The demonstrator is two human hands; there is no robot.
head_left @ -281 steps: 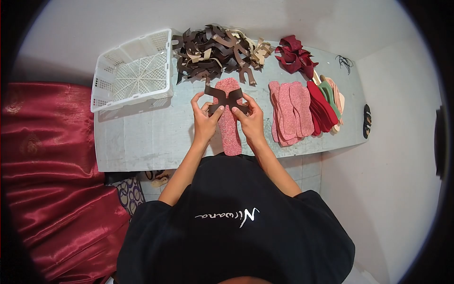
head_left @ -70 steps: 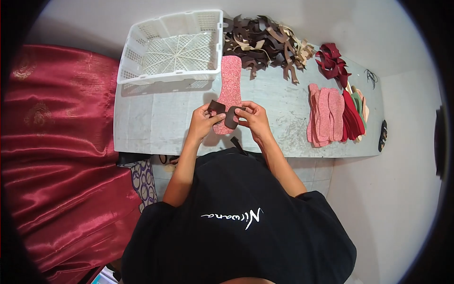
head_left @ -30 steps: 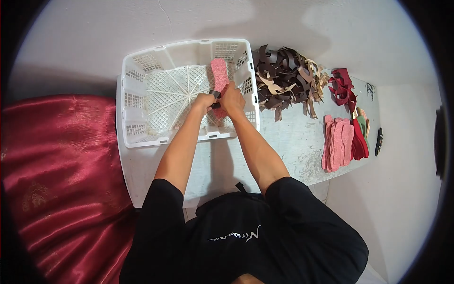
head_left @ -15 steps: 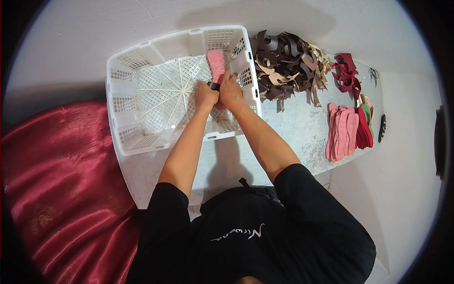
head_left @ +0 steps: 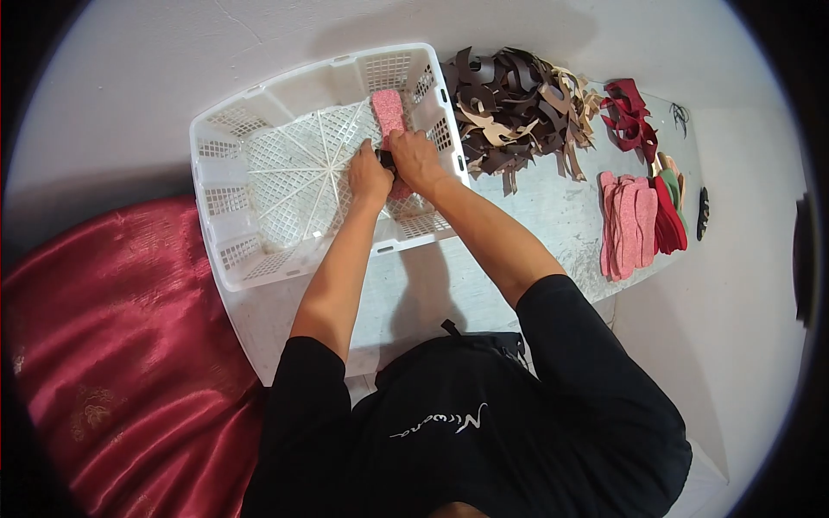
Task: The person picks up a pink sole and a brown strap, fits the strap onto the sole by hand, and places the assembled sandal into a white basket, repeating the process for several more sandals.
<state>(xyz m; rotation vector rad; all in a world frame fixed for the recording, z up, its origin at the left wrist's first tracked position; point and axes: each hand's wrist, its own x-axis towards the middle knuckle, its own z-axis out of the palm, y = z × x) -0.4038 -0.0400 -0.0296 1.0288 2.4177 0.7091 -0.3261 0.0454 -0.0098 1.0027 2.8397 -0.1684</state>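
Note:
Inside a white plastic crate (head_left: pixel 324 259), a pink speckled shoe sole (head_left: pixel 389 108) lies lengthwise near the right wall. My left hand (head_left: pixel 370 180) is closed on a small dark strap (head_left: pixel 386 159) at the sole's middle. From the other side, my right hand (head_left: pixel 416 161) curls its fingers over the sole, close against the strap. Its thumb and the sole's midsection are hidden under the hands. A bit of the sole's lower end shows below them.
Right of the crate is a heap of dark brown and beige straps (head_left: pixel 518 108). Further right lie dark red straps (head_left: pixel 630 116), pink soles (head_left: pixel 628 226), red soles (head_left: pixel 667 216) and a green sole (head_left: pixel 673 192) on the table (head_left: pixel 544 233). Shiny red cloth (head_left: pixel 129 319) hangs at left.
My right hand's fingers have curled in closer over the sole and strap. The view has shifted slightly; the crate and the piles stay in place.

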